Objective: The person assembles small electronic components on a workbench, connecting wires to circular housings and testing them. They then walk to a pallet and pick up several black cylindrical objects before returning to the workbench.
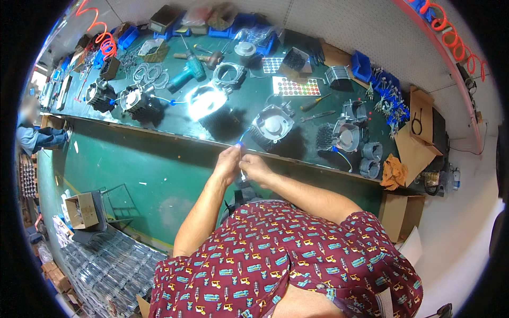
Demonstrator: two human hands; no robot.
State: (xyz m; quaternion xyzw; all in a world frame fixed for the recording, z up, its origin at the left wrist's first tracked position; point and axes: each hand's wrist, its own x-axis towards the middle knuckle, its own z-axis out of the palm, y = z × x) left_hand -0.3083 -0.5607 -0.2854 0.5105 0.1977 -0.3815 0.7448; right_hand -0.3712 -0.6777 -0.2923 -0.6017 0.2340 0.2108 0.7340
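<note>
In front of the bench edge, my left hand is closed around a thin cable with a blue connector showing above the fingers. My right hand is closed beside it, pinching the same cable's lower end, where a pale tip shows below. From the connector the cable runs up to a round, finned metal lamp housing on the bench. Left of that housing stands a brightly lit lamp. Further left are two dark finned housings, one of them with a blue-connector cable. What lies inside my fingers is hidden.
The dark green bench carries a teal power drill, a coiled grey cable, a sticker sheet, a screwdriver and more housings. Blue-tipped cables and an orange cloth lie right. A person sits far left.
</note>
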